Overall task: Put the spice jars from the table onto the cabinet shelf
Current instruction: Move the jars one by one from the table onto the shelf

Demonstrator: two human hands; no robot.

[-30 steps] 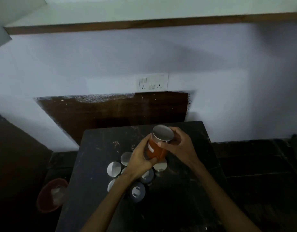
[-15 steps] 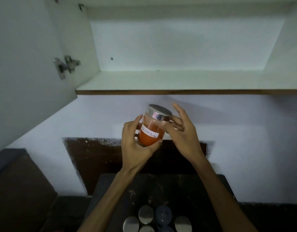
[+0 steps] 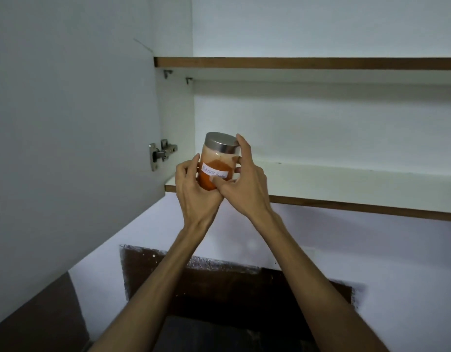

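A glass spice jar [image 3: 215, 163] with orange-red powder, a steel lid and a white handwritten label is held up at the left front of the lower cabinet shelf [image 3: 333, 185]. My left hand [image 3: 195, 193] cups its left side and base. My right hand [image 3: 244, 184] grips its right side, fingers reaching the lid and thumb over the label. The jar leans slightly to the left; whether its base touches the shelf is hidden by my hands. The other jars are out of view.
The open cabinet door [image 3: 72, 110] stands at the left with a metal hinge [image 3: 161, 153]. An upper shelf [image 3: 308, 63] runs above. The dark table's far edge [image 3: 201, 334] shows at the bottom between my forearms.
Both hands have lifted the jar from the table up to the lower shelf's front edge. My view has tilted upward, so the remaining jars on the table have left the frame.
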